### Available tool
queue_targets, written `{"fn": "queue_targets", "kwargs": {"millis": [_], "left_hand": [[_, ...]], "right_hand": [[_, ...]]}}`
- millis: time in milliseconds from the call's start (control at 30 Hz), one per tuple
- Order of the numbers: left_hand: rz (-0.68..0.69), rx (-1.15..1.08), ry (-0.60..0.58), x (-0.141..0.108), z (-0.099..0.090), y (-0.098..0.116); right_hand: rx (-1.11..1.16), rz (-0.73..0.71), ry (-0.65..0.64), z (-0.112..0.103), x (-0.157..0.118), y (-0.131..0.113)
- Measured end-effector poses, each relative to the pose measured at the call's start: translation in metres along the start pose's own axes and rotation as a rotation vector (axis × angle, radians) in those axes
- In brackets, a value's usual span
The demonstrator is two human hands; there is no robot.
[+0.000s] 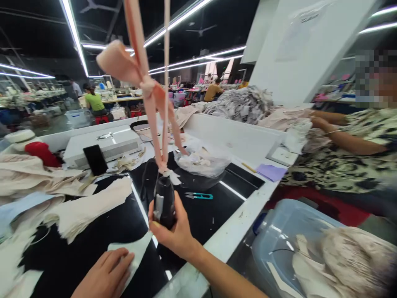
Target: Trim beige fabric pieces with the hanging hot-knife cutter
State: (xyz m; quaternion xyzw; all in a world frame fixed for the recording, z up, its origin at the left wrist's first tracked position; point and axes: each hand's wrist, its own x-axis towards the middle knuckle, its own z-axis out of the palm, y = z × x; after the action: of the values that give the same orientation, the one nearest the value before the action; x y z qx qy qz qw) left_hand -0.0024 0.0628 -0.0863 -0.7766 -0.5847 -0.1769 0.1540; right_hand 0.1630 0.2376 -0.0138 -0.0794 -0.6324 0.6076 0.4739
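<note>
My right hand (173,231) is closed round a black hand-held tool (167,203) with a silver strip on its side. I cannot make out the tool's exact kind. Knotted peach fabric strips (149,87) run up from its top end. Flat on a pale fabric piece (141,252), my left hand (107,275) rests with fingers stretched out on the black tabletop (198,223). Teal thread snips (200,195) lie beyond my right hand. To the left is a stack of cream fabric pieces (89,207).
A plastic bag of scraps (201,161) sits behind the snips, and a phone (95,160) leans at the back left. On the right a blue plastic tub (266,248) holds cream fabric. A co-worker (338,153) handles fabric at the far right. A white ledge (235,136) bounds the table.
</note>
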Motion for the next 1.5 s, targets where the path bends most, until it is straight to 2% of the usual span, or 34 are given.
{"fn": "queue_targets", "kwargs": {"millis": [67,133,200,267,367,467,567,667,1067,1500], "left_hand": [[-0.179,-0.008,-0.049,0.011,-0.016,0.020],[-0.284,-0.076,-0.119,0.021,-0.027,0.036],[-0.423,-0.102,-0.209,0.030,-0.035,0.043],[-0.479,-0.098,-0.257,0.039,-0.042,0.042],[-0.403,-0.170,-0.298,0.056,-0.046,0.027],[-0.290,-0.314,-0.379,0.071,-0.040,0.009],[-0.230,-0.423,-0.474,0.074,-0.028,-0.004],[-0.233,-0.478,-0.511,0.070,-0.019,-0.010],[-0.308,-0.490,-0.546,0.064,-0.019,-0.010],[-0.360,-0.494,-0.550,0.062,-0.023,-0.007]], "right_hand": [[-0.018,-0.005,0.027,-0.003,0.002,0.000],[0.033,-0.009,0.037,-0.005,0.005,0.000],[0.094,-0.019,0.035,-0.005,0.008,0.002],[0.139,-0.033,0.038,-0.003,0.009,0.003],[0.173,-0.046,0.058,0.000,0.010,0.005],[0.200,-0.050,0.072,0.003,0.009,0.008],[0.240,-0.030,0.067,0.006,0.007,0.010],[0.282,-0.015,0.047,0.009,0.005,0.012],[0.365,-0.014,0.035,0.021,0.005,0.016],[0.328,-0.031,0.065,0.016,0.007,0.015]]}}
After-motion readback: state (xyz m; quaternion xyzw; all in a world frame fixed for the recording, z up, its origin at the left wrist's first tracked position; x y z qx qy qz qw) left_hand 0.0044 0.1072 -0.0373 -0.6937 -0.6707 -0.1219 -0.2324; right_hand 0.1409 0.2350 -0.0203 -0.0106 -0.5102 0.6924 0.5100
